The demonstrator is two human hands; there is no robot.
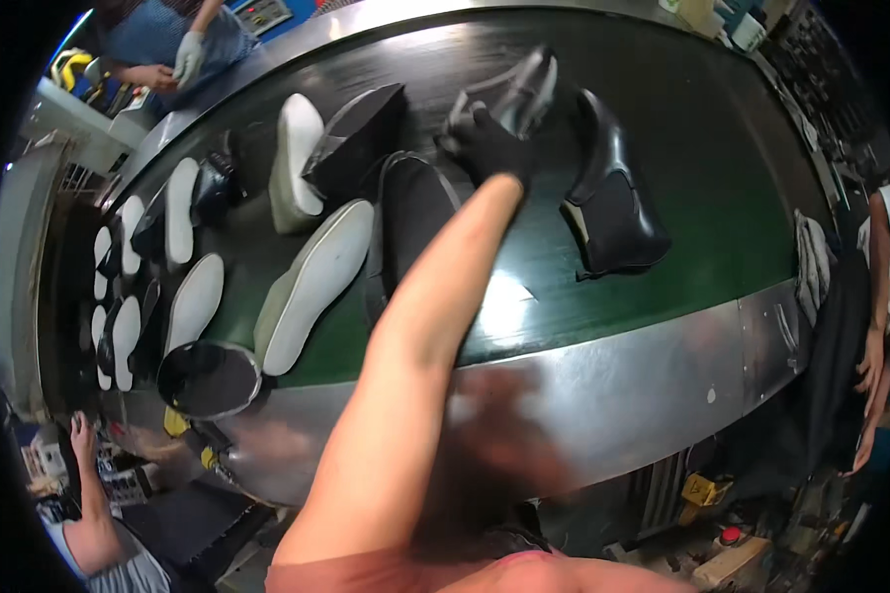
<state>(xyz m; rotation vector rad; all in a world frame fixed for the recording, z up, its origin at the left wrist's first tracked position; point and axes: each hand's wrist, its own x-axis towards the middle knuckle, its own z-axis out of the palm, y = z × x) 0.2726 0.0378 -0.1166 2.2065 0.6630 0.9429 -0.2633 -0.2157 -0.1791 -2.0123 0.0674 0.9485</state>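
Note:
My left hand [487, 146], in a black glove, reaches far over the dark green belt. Its fingers close on a black shoe [527, 99], whose outline is smeared by motion. To the right of the hand, a glossy black ankle boot [618, 203] lies on its side. Left of my forearm are a long black piece with a raised rim [413, 212], a pale wedge sole [316, 287], a black wedge-shaped shoe part [356, 138] and another pale sole [299, 158]. My right hand is out of the picture.
Several white-soled shoes [180, 212] lie along the belt's left part. A round black container [210, 381] sits at the near metal edge [623, 385]. Across the belt a person's gloved hand [189, 59] shows; other people's arms appear lower left [87, 474] and at right [875, 326].

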